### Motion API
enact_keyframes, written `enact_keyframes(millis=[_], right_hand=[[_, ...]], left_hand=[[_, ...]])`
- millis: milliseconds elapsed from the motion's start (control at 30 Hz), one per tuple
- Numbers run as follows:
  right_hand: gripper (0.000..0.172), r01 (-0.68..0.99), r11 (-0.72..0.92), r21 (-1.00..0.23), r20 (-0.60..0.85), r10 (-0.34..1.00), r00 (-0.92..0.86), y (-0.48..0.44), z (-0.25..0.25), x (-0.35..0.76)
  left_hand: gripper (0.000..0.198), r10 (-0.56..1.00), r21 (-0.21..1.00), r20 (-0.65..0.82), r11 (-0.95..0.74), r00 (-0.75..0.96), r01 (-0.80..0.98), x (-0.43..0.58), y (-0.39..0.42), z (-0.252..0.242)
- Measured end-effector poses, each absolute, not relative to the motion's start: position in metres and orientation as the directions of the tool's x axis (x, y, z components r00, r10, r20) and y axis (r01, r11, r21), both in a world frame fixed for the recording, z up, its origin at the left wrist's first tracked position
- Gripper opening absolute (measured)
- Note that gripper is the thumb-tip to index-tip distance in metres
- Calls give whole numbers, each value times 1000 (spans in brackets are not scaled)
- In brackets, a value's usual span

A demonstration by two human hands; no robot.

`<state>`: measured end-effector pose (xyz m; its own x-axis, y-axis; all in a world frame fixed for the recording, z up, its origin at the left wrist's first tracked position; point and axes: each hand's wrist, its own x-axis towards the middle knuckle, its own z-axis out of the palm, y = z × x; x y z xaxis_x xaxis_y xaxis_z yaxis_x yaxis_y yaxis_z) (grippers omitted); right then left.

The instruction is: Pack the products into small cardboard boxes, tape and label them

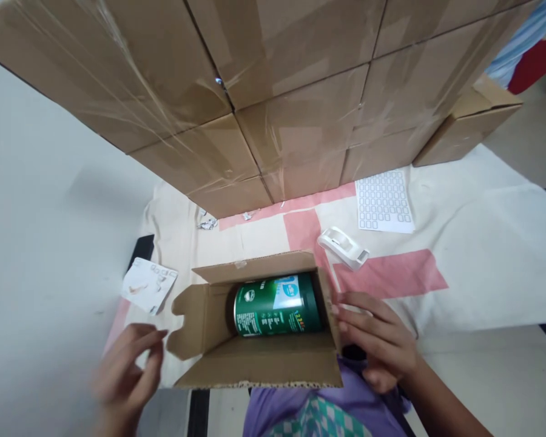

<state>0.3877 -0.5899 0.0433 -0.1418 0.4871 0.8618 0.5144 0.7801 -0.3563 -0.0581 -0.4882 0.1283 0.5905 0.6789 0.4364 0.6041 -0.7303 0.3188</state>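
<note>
An opened cardboard box point(259, 370) with raised flaps is at the table's near edge, in front of my body. Inside it a green can point(273, 306) with printed labels lies on its side. My right hand point(377, 340) grips the box's right end, its fingers along the outer wall. To the left of the box is my left hand point(131, 367), blurred, thumb and index finger drawn together in a pinch near the notched left flap point(186, 321). What those fingers hold, if anything, cannot be made out.
Taped cardboard boxes point(295, 115) form a tall wall at the back. A white tape dispenser point(343, 246) and a sticker sheet point(384, 203) lie on the pink and white cloth point(391, 273). At left is a printed paper point(149, 285); another box point(468, 121) stands far right.
</note>
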Motion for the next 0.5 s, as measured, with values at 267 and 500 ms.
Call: enact_keyframes(millis=[267,500], right_hand=[[67,545,757,-362,779,566,-269,-571,51,383],[48,503,638,-583,712,700,-61,-572,45,359]], left_hand=[[36,528,182,344,-849,776,497,-26,-474,120],[59,506,375,250,-837,825,399,-9,-486,106]])
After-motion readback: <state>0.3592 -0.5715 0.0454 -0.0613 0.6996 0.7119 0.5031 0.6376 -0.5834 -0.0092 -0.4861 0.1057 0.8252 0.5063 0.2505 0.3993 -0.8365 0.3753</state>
